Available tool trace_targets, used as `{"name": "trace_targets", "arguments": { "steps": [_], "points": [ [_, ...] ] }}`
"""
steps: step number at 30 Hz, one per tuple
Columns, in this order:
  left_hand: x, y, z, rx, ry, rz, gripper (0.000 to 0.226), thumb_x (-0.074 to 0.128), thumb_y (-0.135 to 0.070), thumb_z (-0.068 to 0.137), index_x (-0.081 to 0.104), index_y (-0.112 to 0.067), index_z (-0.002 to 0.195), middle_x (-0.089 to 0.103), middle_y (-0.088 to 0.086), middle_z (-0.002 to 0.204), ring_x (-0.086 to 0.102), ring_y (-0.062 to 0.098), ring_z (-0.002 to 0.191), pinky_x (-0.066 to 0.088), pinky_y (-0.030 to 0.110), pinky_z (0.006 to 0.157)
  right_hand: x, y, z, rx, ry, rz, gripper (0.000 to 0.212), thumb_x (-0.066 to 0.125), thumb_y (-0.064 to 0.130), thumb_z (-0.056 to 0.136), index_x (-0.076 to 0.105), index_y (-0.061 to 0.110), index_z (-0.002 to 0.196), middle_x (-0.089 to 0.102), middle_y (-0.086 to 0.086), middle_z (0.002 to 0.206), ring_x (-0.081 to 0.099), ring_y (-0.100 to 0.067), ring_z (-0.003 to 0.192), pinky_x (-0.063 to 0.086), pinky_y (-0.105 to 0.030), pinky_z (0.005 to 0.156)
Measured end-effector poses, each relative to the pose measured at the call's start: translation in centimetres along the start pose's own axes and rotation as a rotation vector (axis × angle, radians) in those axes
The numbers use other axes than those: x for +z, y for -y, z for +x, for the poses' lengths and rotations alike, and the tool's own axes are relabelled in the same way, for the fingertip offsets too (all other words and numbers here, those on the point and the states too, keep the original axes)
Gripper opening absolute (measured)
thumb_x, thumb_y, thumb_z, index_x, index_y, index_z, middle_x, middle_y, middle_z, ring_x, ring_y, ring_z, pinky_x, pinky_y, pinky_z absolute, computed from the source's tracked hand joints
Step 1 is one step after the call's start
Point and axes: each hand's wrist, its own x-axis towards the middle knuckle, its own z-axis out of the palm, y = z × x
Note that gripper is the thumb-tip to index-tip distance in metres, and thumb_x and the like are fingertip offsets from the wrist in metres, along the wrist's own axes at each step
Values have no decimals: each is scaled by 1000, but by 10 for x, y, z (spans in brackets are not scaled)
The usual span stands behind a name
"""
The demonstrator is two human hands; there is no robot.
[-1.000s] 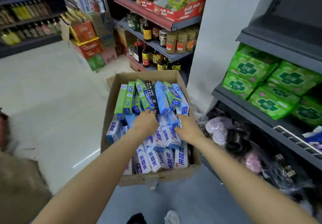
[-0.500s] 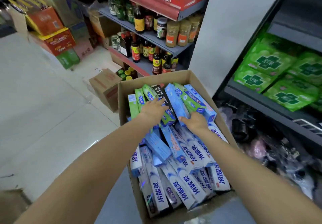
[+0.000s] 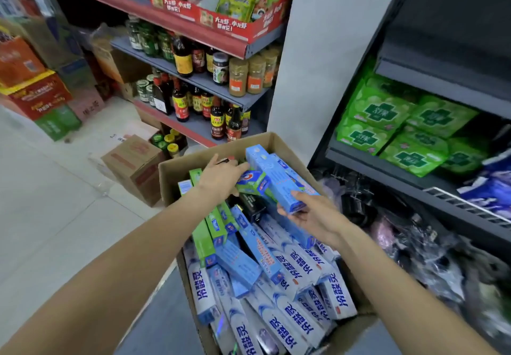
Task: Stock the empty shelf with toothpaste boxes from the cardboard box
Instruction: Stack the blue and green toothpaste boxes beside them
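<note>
Behind the cardboard box point(image 3: 171, 177) stood a shelf w/ glass sauce bottles point(image 3: 182, 59) and jars. Right of the box was a dark metal shelf point(image 3: 409, 177) w/ soft green packs point(image 3: 387, 122); below it lay crinkled plastic bags point(image 3: 414, 241). A smaller carton point(image 3: 132, 166) sat left of the box on the pale tile floor. The box was open and full of long toothpaste boxes point(image 3: 290, 318), white, blue and green, piled loose. The left hand point(image 3: 221, 179) gripped a green-blue box point(image 3: 253, 182) at the far end. The right hand point(image 3: 312, 216), fingers half curled, held up a light blue box point(image 3: 276, 180) by its near end.
</note>
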Motion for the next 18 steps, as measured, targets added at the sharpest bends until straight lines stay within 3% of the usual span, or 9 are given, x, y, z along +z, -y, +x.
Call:
{"name": "trace_targets", "arguments": {
  "steps": [2, 5, 7, 9, 11, 13, 14, 16, 18],
  "points": [
    [-14, -10, -3, -83, -126, -252, 67, 68, -34, 83, 36, -17, 139, 53, 10, 131, 48, 30, 122, 29, 41, 108, -14, 9, -16, -16, 60, 100, 33, 57, 8, 90, 51, -6, 119, 69, -20, 95, 72, -26, 78, 59, -25, 68],
    [-43, -40, -4, -94, -353, -717, 55, 72, -40, 79, 52, -14, 123, 61, 4, 100, 55, 23, 93, 42, 32, 79, -33, 28, -38, -97, 168, 106, 72, 83, 11, 59, 49, -5, 121, 71, -19, 95, 72, -31, 80, 60, -32, 70],
    [-64, -70, 0, -36, -390, -953, 41, 70, -41, 81, 58, -16, 111, 66, -1, 92, 61, 18, 84, 45, 30, 74, -48, 43, -56, -154, 195, 81, 59, 74, 2, 66, 48, 1, 119, 71, -17, 95, 72, -32, 78, 60, -35, 68],
    [-86, -108, 7, -35, -337, -1175, 35, 66, -46, 84, 59, -22, 109, 67, 2, 98, 63, 19, 88, 48, 30, 78, -65, 58, -79, -210, 165, 62, 49, 55, -12, 78, 43, 6, 122, 64, -21, 101, 71, -32, 75, 60, -38, 68],
    [-105, -153, 15, -59, -273, -1366, 42, 61, -61, 75, 59, -30, 104, 66, 5, 107, 62, 22, 99, 46, 33, 87, -93, 72, -99, -282, 124, -4, 56, 56, -17, 74, 42, 7, 122, 60, -23, 103, 71, -30, 77, 60, -36, 62],
    [-123, -202, 24, -77, -230, -1504, 43, 54, -62, 78, 60, -30, 105, 63, 1, 116, 59, 16, 109, 44, 31, 96, -127, 86, -120, -363, 72, -60, 60, 57, -8, 62, 45, 10, 119, 66, -17, 98, 70, -30, 82, 58, -35, 60],
    [-132, -227, 27, -95, -197, -1566, 36, 50, -52, 88, 61, -25, 109, 65, 0, 110, 61, 13, 103, 46, 27, 92, -146, 93, -129, -396, 14, -92, 58, 57, -3, 60, 48, 13, 115, 67, -13, 93, 69, -27, 77, 57, -33, 59],
    [-147, -279, 34, -106, -66, -1707, 31, 41, -37, 98, 64, -16, 97, 73, 1, 77, 68, 11, 65, 55, 21, 61, -186, 109, -150, -456, -105, -140, 42, 64, 5, 66, 51, 18, 104, 64, -7, 83, 65, -16, 61, 53, -29, 56],
    [-160, -332, 39, -94, 11, -1777, 33, 48, -42, 95, 66, -14, 92, 70, 3, 64, 63, 12, 48, 51, 18, 46, -229, 124, -169, -506, -237, -188, 7, 57, 22, 89, 53, 23, 94, 59, 0, 79, 59, -9, 59, 48, -29, 60]
  ]
}}
